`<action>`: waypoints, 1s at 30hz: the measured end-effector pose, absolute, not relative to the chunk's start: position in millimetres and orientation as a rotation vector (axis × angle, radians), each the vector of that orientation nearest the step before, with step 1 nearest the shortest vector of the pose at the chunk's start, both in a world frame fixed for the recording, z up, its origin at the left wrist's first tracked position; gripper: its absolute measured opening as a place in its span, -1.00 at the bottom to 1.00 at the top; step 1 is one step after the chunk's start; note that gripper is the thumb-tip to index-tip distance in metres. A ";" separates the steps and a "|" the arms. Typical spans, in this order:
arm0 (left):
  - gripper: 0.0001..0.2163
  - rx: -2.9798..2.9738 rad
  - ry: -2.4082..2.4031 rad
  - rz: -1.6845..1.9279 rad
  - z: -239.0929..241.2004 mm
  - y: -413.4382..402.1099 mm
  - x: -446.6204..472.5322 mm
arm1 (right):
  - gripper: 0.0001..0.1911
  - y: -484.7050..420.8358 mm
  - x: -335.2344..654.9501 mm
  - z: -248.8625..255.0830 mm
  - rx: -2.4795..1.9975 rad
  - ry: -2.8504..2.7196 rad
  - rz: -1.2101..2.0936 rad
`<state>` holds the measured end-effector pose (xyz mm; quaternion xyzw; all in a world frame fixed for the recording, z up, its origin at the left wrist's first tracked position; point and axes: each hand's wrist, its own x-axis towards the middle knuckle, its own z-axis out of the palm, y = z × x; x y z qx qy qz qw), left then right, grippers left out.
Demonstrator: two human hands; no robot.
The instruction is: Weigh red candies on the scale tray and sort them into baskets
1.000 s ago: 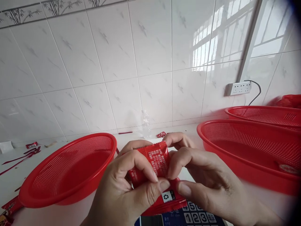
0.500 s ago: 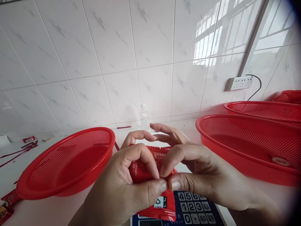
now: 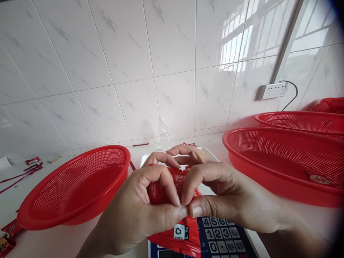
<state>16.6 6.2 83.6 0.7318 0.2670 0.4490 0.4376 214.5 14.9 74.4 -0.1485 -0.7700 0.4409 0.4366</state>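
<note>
Both my hands pinch one small red packet (image 3: 161,188) with white print, held above an electronic scale (image 3: 223,238). My left hand (image 3: 145,208) grips its left side with thumb and forefinger closed. My right hand (image 3: 220,193) pinches the same edge right beside it, thumb tips touching. A second red packet (image 3: 182,236) with a recycling mark lies below, partly over the scale's keypad. My fingers hide most of the held packet.
A red mesh basket (image 3: 48,215) sits at the left, a larger one (image 3: 268,168) at the right holding a round piece, another (image 3: 295,118) behind it. A clear bottle (image 3: 163,134) stands by the tiled wall. Wrapper scraps (image 3: 29,166) lie far left. A power strip (image 3: 271,90) hangs on the wall.
The packet has been lowered and turned, now mostly covered by my fingers. My thumbs have come together at its edge. The view has shifted slightly upward, showing more of the scale's keypad.
</note>
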 end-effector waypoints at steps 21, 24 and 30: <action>-0.77 1.776 0.634 1.080 84.0 4.9 16.3 | -0.91 16.4 214.1 73.9 -0.343 -1.902 1.101; -0.78 1.781 0.638 1.082 83.9 5.6 16.8 | -0.93 16.8 213.8 73.9 -0.317 -1.906 1.108; -0.76 1.773 0.647 1.066 83.9 5.2 17.1 | -0.92 16.9 214.4 74.9 -0.319 -1.920 1.099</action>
